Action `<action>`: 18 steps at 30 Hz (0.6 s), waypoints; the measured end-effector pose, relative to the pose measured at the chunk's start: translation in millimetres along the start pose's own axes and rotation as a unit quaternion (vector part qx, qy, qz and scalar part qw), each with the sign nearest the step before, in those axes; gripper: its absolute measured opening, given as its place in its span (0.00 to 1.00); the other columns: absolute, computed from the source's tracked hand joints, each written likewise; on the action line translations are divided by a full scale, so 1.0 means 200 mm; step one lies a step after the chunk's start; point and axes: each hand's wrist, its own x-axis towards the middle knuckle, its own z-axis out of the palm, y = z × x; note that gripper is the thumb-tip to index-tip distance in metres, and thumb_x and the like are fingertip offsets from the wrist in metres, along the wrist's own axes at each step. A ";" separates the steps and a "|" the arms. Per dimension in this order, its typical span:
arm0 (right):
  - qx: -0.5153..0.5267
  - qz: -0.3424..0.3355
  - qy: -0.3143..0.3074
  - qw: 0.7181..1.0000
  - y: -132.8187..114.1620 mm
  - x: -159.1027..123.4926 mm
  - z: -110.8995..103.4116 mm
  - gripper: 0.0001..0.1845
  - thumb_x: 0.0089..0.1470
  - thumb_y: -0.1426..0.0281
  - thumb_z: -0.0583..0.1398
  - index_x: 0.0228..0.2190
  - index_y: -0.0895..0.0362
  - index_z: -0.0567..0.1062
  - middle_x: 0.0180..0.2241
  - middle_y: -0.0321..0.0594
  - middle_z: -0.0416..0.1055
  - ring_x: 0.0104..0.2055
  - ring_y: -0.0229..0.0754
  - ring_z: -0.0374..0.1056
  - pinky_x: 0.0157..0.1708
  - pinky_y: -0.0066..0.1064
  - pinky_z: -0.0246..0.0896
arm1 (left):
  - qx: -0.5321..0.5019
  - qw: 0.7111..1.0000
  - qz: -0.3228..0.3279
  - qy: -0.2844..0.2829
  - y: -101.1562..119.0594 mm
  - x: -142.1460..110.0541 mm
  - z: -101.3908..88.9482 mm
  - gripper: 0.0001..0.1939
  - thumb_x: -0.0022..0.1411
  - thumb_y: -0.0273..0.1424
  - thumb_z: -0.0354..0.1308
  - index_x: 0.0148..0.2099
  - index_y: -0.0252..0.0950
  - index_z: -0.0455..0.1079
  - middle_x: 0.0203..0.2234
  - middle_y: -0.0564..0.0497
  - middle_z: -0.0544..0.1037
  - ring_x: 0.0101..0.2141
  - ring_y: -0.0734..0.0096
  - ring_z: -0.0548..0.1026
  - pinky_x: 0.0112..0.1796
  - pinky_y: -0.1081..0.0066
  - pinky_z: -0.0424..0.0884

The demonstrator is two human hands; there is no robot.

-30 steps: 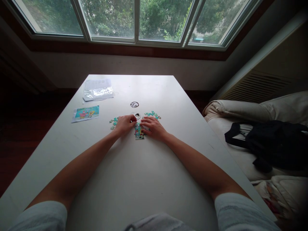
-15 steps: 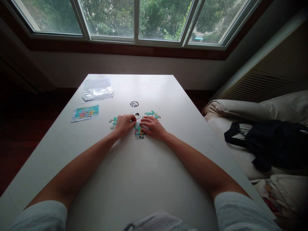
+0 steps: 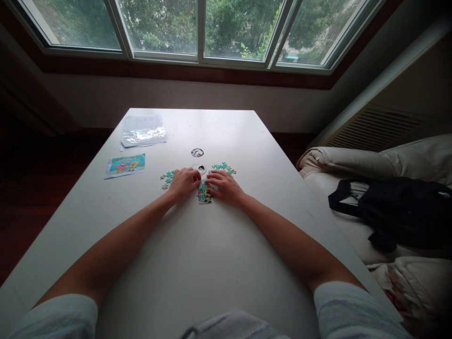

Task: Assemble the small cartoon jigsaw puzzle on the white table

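Note:
A partly joined jigsaw puzzle (image 3: pixel 204 194) lies flat on the white table, its colourful picture showing between my hands. My left hand (image 3: pixel 183 182) is at its upper left corner, thumb and fingertips pinched on a jigsaw piece that is mostly hidden. Fingers spread, my right hand (image 3: pixel 226 186) rests along the puzzle's right edge and covers part of it. Loose teal pieces (image 3: pixel 167 179) lie just left of my left hand. A second group of loose pieces (image 3: pixel 223 167) is spread beyond my right fingers.
A picture sheet (image 3: pixel 125 165) with cartoon figures lies on the table's left side, below a clear plastic packet with papers (image 3: pixel 144 132). Two round fittings, a far one (image 3: pixel 197 153) and a nearer one (image 3: pixel 201 169), sit beyond the puzzle. A black bag (image 3: pixel 399 212) lies on the sofa at right.
My left fingertips shift very slightly at the puzzle's upper left corner. My right hand stays in place, and the loose pieces look the same.

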 end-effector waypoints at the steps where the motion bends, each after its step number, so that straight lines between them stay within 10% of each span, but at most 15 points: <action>1: 0.000 -0.001 0.000 1.000 0.00 0.00 0.00 0.15 0.61 0.62 0.62 0.49 0.48 0.79 0.55 0.41 0.74 0.64 0.53 0.62 0.65 0.51 0.53 | 0.006 1.000 0.004 0.000 0.00 0.00 0.00 0.07 0.63 0.34 0.58 0.38 0.42 0.78 0.36 0.50 0.80 0.41 0.59 0.74 0.45 0.61 0.62; 10: 0.003 0.000 0.027 1.000 0.03 0.01 -0.03 0.13 0.63 0.64 0.61 0.48 0.49 0.80 0.55 0.40 0.75 0.63 0.51 0.63 0.64 0.51 0.55 | 0.073 0.996 0.054 0.009 0.04 -0.03 -0.03 0.10 0.67 0.33 0.56 0.38 0.40 0.79 0.39 0.46 0.81 0.44 0.54 0.71 0.45 0.56 0.61; 18: -0.013 0.162 0.114 0.980 0.22 -0.01 -0.20 0.12 0.63 0.68 0.58 0.41 0.52 0.82 0.43 0.44 0.78 0.50 0.52 0.69 0.53 0.48 0.64 | 0.084 0.991 0.104 -0.008 0.08 -0.06 -0.05 0.16 0.70 0.34 0.51 0.38 0.38 0.79 0.39 0.43 0.82 0.42 0.56 0.72 0.45 0.57 0.63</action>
